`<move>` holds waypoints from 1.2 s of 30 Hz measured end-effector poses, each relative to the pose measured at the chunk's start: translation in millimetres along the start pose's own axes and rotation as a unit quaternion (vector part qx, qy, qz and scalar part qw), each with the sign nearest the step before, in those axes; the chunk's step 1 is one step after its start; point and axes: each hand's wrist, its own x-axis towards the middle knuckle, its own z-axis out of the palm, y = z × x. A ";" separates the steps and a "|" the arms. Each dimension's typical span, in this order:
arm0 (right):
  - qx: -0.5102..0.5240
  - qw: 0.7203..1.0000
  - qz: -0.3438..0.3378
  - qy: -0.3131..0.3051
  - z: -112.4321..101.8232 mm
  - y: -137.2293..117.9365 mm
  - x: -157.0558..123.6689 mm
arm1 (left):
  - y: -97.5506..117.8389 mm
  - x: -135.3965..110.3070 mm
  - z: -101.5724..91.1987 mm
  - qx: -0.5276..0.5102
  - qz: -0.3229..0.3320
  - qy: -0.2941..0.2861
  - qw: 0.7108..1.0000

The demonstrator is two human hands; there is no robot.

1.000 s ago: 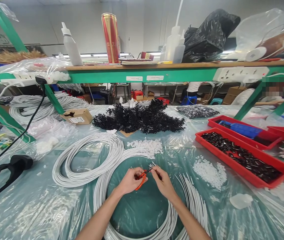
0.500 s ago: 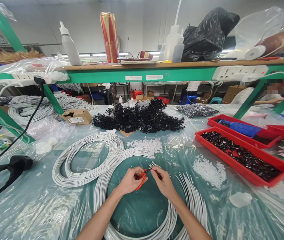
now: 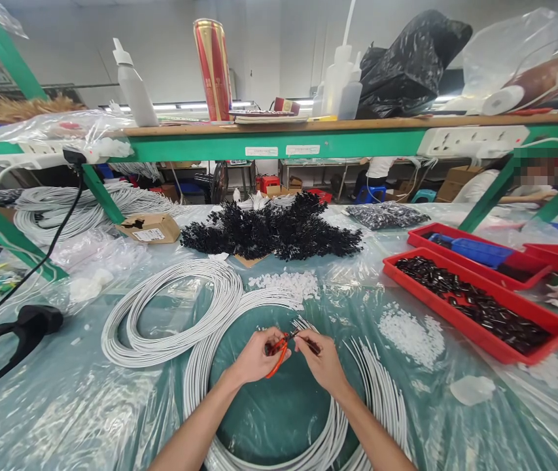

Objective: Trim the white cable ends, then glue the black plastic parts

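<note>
My left hand is closed around a small orange-handled cutter, its tip pointing right. Touching that tip, my right hand pinches a small dark piece that I cannot make out. Both hands hover over the middle of a large coil of white cable lying on the plastic-covered table. A second white coil lies to the left of my hands.
A pile of black parts and white pellets lie beyond the hands. Red trays with dark pieces stand at right. A green shelf holds bottles and a can. A black cable lies left. Another person sits far right.
</note>
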 end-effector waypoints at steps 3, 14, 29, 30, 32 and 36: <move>-0.015 1.000 -0.011 0.014 1.5 1.7 -1.7 | 1.8 -0.5 -0.3 0.002 0.000 0.000 1.000; -0.024 0.998 -0.015 0.051 7.8 11.5 -5.2 | 4.5 0.8 0.9 0.005 -0.012 0.016 1.000; 0.050 0.994 0.024 -0.092 -15.9 10.7 4.7 | -2.3 -0.3 -0.1 0.055 0.019 0.004 0.998; 0.058 0.993 0.027 -0.103 -16.4 11.4 5.4 | -2.2 -0.6 -0.5 0.055 0.022 0.002 0.998; 0.069 0.990 0.031 -0.119 -16.4 12.2 6.2 | -2.1 -0.9 -1.5 0.054 0.028 -0.002 0.998; 0.062 0.992 0.017 -0.111 -13.9 11.9 5.3 | -2.6 -0.7 -3.0 0.046 0.029 -0.006 0.999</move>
